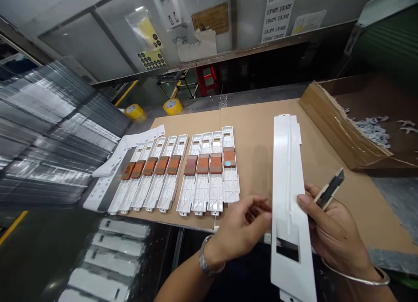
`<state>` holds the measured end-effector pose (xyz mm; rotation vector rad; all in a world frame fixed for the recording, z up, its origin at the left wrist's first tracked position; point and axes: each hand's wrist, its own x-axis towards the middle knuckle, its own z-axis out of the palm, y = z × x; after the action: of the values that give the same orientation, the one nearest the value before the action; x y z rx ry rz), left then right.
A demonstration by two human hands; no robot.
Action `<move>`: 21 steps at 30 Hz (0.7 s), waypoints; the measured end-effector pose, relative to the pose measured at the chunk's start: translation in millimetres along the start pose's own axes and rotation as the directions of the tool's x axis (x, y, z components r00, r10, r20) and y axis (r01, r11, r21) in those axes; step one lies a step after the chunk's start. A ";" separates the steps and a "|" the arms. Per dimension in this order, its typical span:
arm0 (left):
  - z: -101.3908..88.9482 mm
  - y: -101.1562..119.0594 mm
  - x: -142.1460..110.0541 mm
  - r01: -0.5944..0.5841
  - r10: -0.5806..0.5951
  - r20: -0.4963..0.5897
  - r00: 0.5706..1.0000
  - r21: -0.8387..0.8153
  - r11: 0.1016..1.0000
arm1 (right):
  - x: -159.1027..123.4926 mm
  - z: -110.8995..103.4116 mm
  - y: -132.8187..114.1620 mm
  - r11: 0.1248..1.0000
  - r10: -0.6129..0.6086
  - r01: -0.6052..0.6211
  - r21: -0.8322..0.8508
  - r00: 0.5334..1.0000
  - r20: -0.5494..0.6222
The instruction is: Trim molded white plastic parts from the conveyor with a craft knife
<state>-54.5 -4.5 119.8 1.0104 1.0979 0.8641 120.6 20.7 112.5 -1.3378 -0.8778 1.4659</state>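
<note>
My right hand (336,232) grips a long white plastic panel (287,175), its thumb on the front face. A utility knife (329,191) with a dark blade end is also tucked in that hand, pointing up and right. The panel stands nearly upright before me, with a rectangular cutout near its lower end. Close to the panel's left edge is my left hand (243,228), its fingers loosely curled and apart from the thumb, with nothing seen in them. Several similar white panels (202,188) lie in a row on the cardboard, each with a reddish-brown block (203,163) across it.
Brown cardboard (254,119) covers the table. At right stands a cardboard box (342,127) with small pale parts (374,130). Two yellow tape rolls (172,106) sit at the back. Wrapped stacks (48,136) rise at left; more white panels (107,262) lie below the table's left front edge.
</note>
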 end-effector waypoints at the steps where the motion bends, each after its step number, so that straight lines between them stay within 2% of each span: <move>1: 0.3 -0.3 -8.5 0.045 -0.040 0.064 0.997 -0.070 0.996 | -0.3 1.6 -2.6 0.999 0.020 -0.020 0.026 1.000 -0.001; 3: 1.3 -1.1 -22.0 0.109 -0.081 0.166 0.983 -0.165 0.980 | -0.4 4.9 -6.5 0.997 0.050 -0.050 0.055 0.999 -0.007; 6: 3.4 -2.8 -32.6 0.133 -0.082 0.217 0.973 -0.231 0.964 | 0.5 9.5 -10.1 0.996 0.063 -0.062 0.067 0.998 -0.015; 21: 9.5 -6.5 -33.2 0.222 -0.176 0.172 0.969 -0.304 0.926 | -6.1 13.4 -9.9 0.993 0.038 -0.035 0.111 0.999 -0.023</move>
<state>-52.9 -39.3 124.6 0.6634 0.8864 0.7630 108.8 19.1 125.8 -1.2932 -0.7482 1.5011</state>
